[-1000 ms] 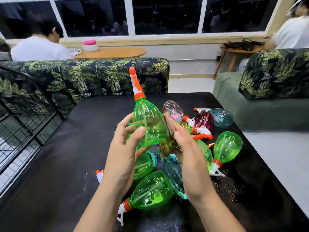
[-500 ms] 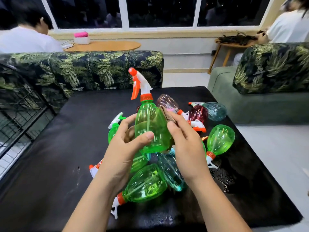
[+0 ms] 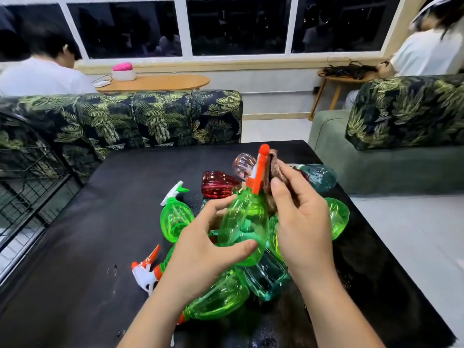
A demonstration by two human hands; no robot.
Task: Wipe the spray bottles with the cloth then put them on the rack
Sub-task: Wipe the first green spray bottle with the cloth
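At the far left edge a black wire rack (image 3: 27, 197) is seen beside the black surface (image 3: 95, 247), well apart from the bottles. Toward the middle of that surface a heap of spray bottles (image 3: 218, 300) is spread, all lying on their sides. Among them are a green bottle with a white and green nozzle (image 3: 175, 218), a dark red bottle (image 3: 217, 184) behind it, and a teal bottle (image 3: 320, 177) at the far right.

Above the heap a green spray bottle (image 3: 244, 222) is held off the surface by the left hand (image 3: 200, 257), whose thumb and fingers are curled round its lower body. Its long axis stands nearly upright, with the base toward the person and the orange spray head (image 3: 261, 167) pointing up and away. Just to the right of that head a brown cloth (image 3: 275, 169) is pinched in the right hand (image 3: 305, 227) and laid against the head's side.

The wiping is judged to be at the head; whether the body has been wiped cannot be told. Placing is not yet done. The rack lies to the left of both hands, and the bottle is carried by the left hand, which is the nearer. A leftward carry by that hand, with the bottle upright, is therefore what placing would call for.
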